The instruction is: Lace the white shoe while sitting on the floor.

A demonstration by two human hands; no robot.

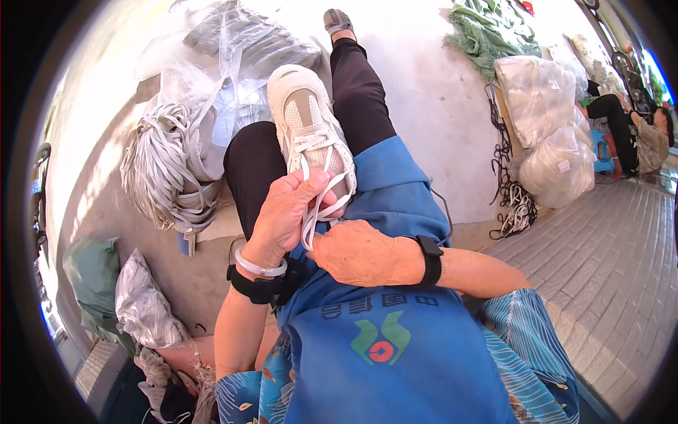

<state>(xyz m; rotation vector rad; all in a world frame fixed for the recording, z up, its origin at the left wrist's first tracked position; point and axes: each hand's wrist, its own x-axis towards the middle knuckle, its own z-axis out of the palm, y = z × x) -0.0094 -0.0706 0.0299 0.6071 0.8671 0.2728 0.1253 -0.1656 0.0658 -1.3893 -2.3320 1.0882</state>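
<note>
A cream sneaker with mesh panels rests on my lap, its toe pointing away from me. White shoelace crosses its upper, and loose loops hang near the ankle opening. My left hand is closed at the left of the opening, pinching a loop of the lace between thumb and fingers. Close beside it on the right, my right hand is closed too, its fingers curled under around the lower part of the lace. Its fingertips are mostly hidden. A blue apron lies beneath the shoe and hands.
Left of my leg hangs a thick bundle of pale laces, near clear plastic bags. At right lie bags of white cord, dark strings and green netting. Another person's leg shows by a blue stool.
</note>
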